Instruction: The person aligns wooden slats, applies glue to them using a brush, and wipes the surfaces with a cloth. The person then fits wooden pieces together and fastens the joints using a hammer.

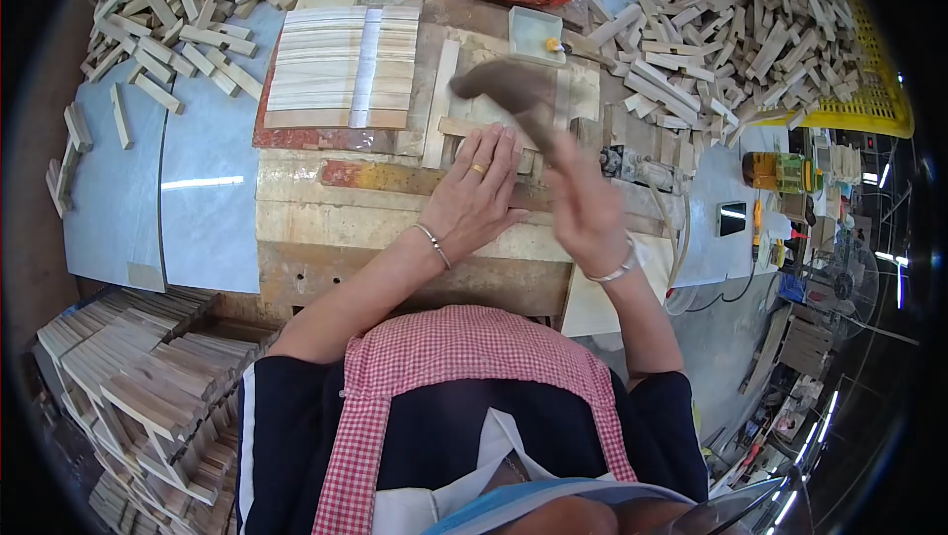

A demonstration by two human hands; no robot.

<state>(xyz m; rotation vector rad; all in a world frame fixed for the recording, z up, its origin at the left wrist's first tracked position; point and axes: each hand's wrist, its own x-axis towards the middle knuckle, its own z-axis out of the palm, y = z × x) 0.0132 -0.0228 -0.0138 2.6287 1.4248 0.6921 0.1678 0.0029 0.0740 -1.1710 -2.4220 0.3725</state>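
Observation:
My right hand (590, 211) is closed around the handle of a hammer (509, 91), which is raised over the work board and blurred by motion. Below and left of the hammer head, my left hand (478, 190) lies with fingers stretched forward and thumb apart. Its fingertips rest on a short wooden strip (456, 127). That strip meets a longer upright wooden strip (441, 91) at its left end. What lies under the left palm is hidden. Strips laid side by side form a panel (321, 66) to the left, with a shiny metal bar (367, 66) across them.
Loose wood pieces heap up at the back left (188, 32). More fill a yellow basket (879, 118) at the right. A clear tray (536, 37) stands behind the board. A jar (780, 172) and a phone (732, 219) lie right. Stacked wood frames (148, 387) stand lower left.

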